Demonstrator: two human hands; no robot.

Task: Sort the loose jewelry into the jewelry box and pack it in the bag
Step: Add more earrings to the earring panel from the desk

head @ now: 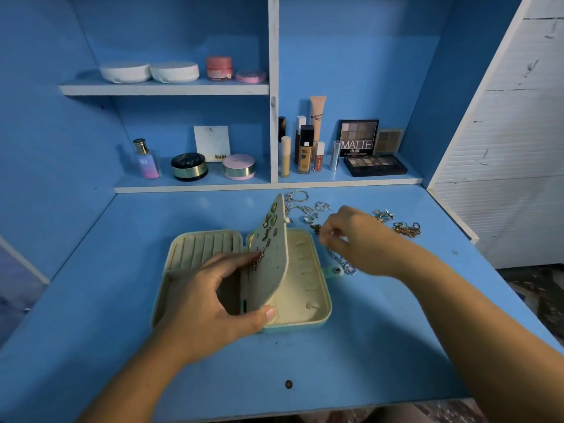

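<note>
Open flat at the middle of the bench (366, 346): jewelry box (198, 245), ring-roll half toward 9 o'clock, hook tray (300, 288) toward 3. Pinched in the left grip (209, 300), thumb tucked under the lower edge and fingers (241, 259) curled onto the studded face: earring panel (274, 254), stood almost upright, long axis running 6 to 12 o'clock, leaning a little toward 3. Bare cream lining and a row of small hooks exposed beneath it, no chain visibly hung there yet. Strewn from 12 round to 2 o'clock of the box, apart from its rim: loose jewelry (305, 209), silver rings and chains nearest, a gold tangle (407, 228) farthest out toward 3. Hovering just off the box's 2 o'clock corner: right grip (357, 239), fingers curled in toward the thumb beside a small gold piece (316, 228); cannot tell whether closed on anything or merely touching. Trailing below that wrist down to the snap tab (337, 270): silver chain (343, 262), long axis roughly 11 to 5, close to parallel with the tray's edge. Nearer of the two by far: right grip, with the tray lying just at its 8 o'clock. Probably a short carry that way, chain kept lengthwise along the hook row, left grip tied up propping the panel. No bag in sight.
</note>
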